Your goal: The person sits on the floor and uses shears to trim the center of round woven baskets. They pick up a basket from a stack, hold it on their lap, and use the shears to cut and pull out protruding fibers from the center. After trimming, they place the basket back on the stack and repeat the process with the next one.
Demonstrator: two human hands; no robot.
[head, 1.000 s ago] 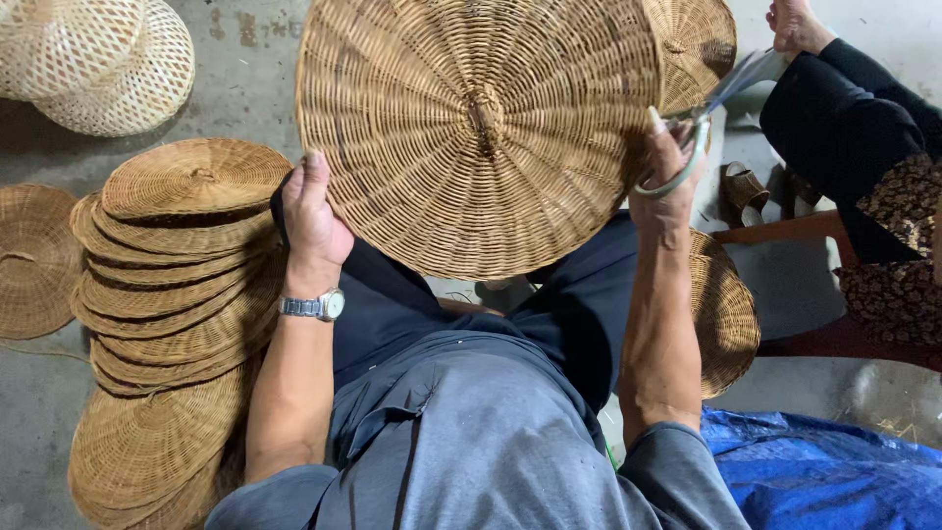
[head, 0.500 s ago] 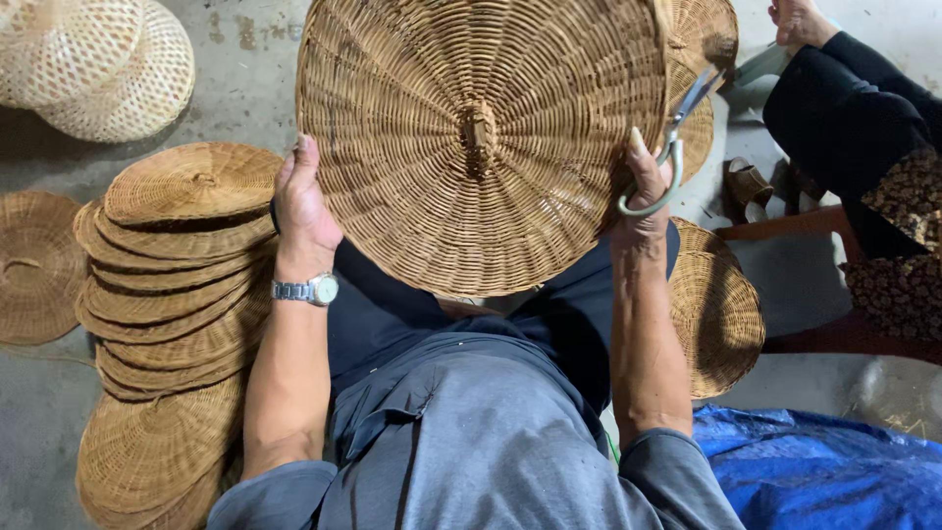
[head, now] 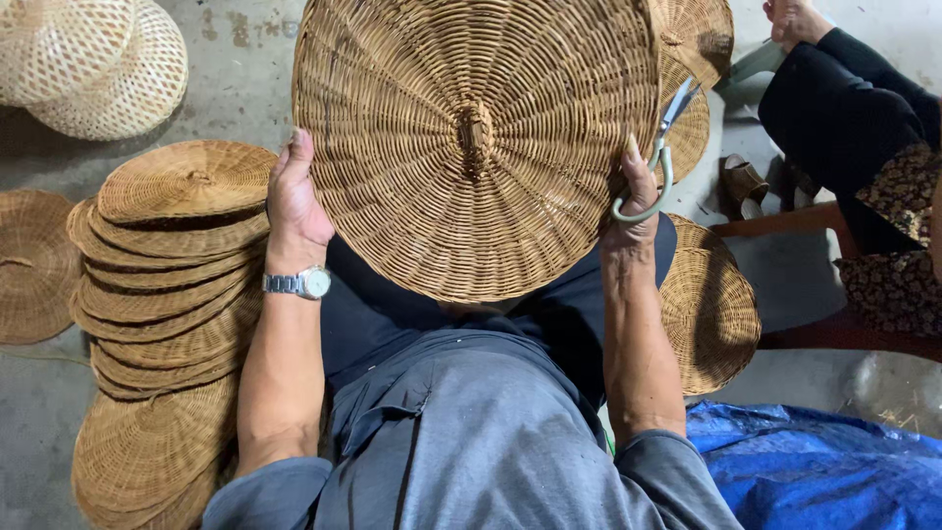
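Round woven rattan lid point(head: 476, 147) held up over lap, gripped at edges by left hand point(head: 294, 211) & right hand point(head: 636, 201), rt also clutching scissors point(head: 659, 157), lid stack point(head: 172, 285) just beside left.

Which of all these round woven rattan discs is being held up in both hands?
The large woven disc, gripped by the left hand and the right hand; the others lie stacked on the floor.

soft, even daylight from above, faint shadows, sharp focus throughout, slight wide-angle stretch at the edges.
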